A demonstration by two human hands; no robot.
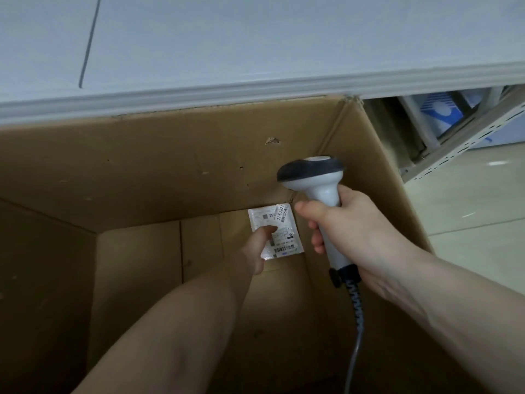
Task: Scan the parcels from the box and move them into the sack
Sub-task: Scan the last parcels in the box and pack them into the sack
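Left hand [260, 251] reaching down into the cardboard box [159, 172], thumb pinching a small white parcel [279, 230] w/ labels near the far-right corner. Right hand [349, 234] gripping a barcode scanner [315, 180] just above it, coiled cable [356, 305] hanging. Metal shelving [466, 132] off to the right.

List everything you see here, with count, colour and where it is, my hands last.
cardboard box: one, brown, open, fills the middle and left.
parcel: one, white with printed labels, low inside the box near its far right corner.
barcode scanner: one, white with dark head, above the box at right; coiled cable hangs down.
table: one, pale grey, across the top.
metal shelving: one, light grey, upper right.
left hand: one, pinches the parcel.
right hand: one, grips the scanner handle.
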